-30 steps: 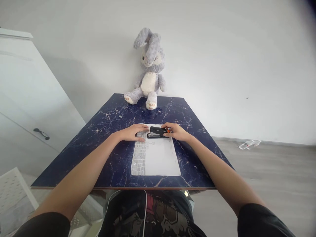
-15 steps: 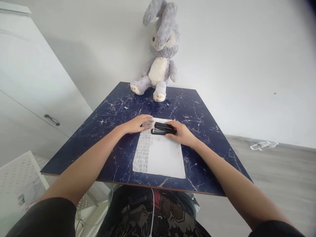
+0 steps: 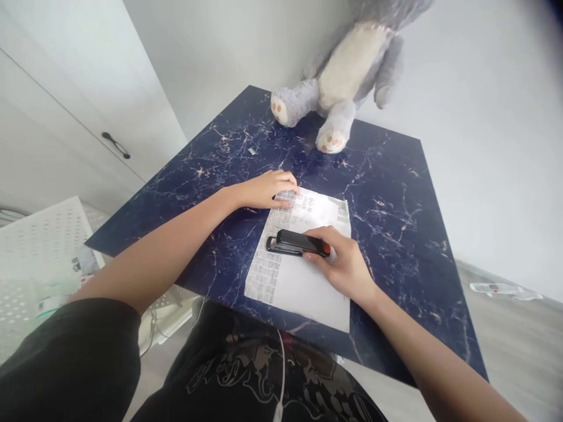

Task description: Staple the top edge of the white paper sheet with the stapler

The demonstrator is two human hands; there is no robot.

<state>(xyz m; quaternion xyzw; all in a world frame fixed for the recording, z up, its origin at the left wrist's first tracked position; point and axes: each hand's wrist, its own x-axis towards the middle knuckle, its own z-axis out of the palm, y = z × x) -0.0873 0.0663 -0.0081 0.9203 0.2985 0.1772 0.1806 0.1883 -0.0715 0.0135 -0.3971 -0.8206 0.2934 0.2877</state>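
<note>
My right hand (image 3: 345, 264) grips a black stapler (image 3: 295, 241) with an orange-red patch at its back end. The stapler lies across the paper (image 3: 312, 299), its nose pointing left over the printed strip at the paper's left side. My left hand (image 3: 270, 190) rests at the paper's upper left corner, fingers stretched and thumb apart, with nothing held. The paper has rows of grey marks down its left side and smaller writing near its top. My right fingers hide part of the stapler's rear half.
The paper lies on a dark blue marbled table (image 3: 382, 176). A grey plush rabbit (image 3: 349, 70) sits at the back, against the wall. A tiny pale scrap (image 3: 251, 151) lies left of it. At the left stand a white cabinet (image 3: 65, 105) and a white perforated basket (image 3: 39, 234).
My right hand has drawn the stapler down the paper toward me, away from my left hand. The camera view has tilted and turned, so the rabbit's head is cut off.
</note>
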